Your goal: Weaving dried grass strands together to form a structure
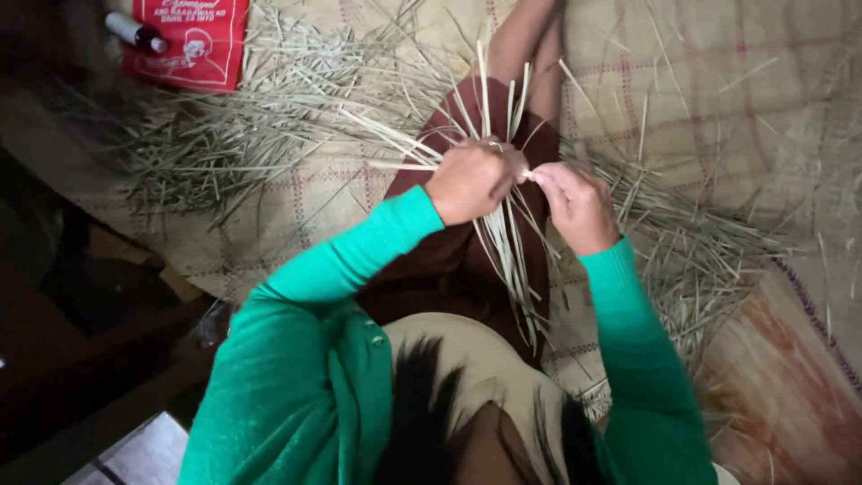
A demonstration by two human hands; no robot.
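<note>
Over the woven mat (718, 108), our left hand (469, 182) and right hand (579, 205) pinch dry straw strips (512, 242) tight; tugging harder could snap them.

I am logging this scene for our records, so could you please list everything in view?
bundle of straw strips: one, pale tan, held between both hands over the lap
loose straw: many strands, pale, scattered on the mat
woven mat: one, beige with pink lines, on the floor
red bag: one, red with white print, top left
small bottle: one, dark with white, on the red bag
maroon skirt: one, over the legs
green sleeves: two
left hand: gripping the strips
right hand: pinching the strips
</note>
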